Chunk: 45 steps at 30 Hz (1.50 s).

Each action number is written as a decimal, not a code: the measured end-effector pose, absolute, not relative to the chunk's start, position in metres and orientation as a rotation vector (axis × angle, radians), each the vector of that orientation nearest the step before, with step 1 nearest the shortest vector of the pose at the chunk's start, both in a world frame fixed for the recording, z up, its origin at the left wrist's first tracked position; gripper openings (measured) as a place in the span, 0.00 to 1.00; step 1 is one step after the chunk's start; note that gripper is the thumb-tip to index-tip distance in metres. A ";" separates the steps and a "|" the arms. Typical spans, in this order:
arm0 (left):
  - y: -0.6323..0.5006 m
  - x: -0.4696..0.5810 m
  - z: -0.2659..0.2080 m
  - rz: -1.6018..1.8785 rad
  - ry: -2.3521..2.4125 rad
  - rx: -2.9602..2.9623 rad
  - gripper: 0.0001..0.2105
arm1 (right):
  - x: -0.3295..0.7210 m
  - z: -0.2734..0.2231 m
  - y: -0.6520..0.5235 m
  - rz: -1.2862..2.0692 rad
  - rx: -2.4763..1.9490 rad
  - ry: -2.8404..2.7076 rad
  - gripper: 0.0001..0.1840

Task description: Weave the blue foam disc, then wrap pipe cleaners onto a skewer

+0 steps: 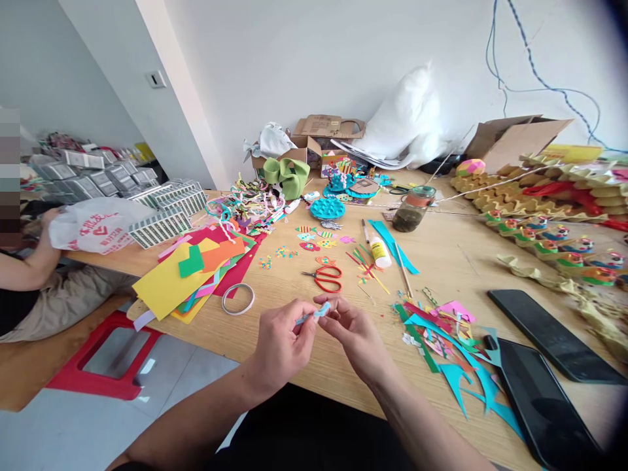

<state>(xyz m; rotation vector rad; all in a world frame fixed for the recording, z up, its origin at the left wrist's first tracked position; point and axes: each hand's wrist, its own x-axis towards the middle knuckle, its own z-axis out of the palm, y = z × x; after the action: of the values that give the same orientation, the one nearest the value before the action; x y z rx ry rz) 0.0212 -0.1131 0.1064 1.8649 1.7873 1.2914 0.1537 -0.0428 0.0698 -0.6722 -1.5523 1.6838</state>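
Between my two hands is a small light-blue strip [321, 310], perhaps paper or foam. My left hand [284, 337] pinches its left end, and the fingers of my right hand [349, 330] close on its right end. Just beyond my fingers lie red-handled scissors [328, 279], blades pointing left. Behind them several small coloured paper fish [309, 246] rest on the table, with piles of tiny paper bits [286, 252] beside them. A white glue bottle [379, 252] lies on its side to the right, near thin coloured paper strips [367, 267].
Coloured paper sheets [164, 281] and a tape roll [238, 299] lie on the left. Paper scraps [456, 337] and two phones [544, 405] are at right, with egg trays [554, 222] and a glass jar [415, 209] farther back. Another person's arm [24, 265] rests beside a plastic bag [98, 224].
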 end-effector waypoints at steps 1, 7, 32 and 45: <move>-0.114 0.021 0.107 1.284 1.783 1.895 0.04 | 0.155 0.070 -0.043 1.725 -0.650 -1.510 0.07; -0.115 0.020 0.100 1.323 1.857 2.306 0.06 | 0.160 0.077 -0.045 1.825 -0.591 -1.407 0.08; -0.107 0.012 0.119 0.998 0.906 0.626 0.06 | 0.164 0.073 -0.047 0.463 -0.410 -1.886 0.13; -0.109 0.013 0.115 0.988 1.525 1.381 0.09 | 0.175 0.097 -0.024 1.779 -0.601 -1.839 0.14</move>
<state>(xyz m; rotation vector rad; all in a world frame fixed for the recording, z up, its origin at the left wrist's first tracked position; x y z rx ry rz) 0.0134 -0.1091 0.1145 1.3815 1.5251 0.9880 0.1746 -0.0244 0.0965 -0.6013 -1.8391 1.7785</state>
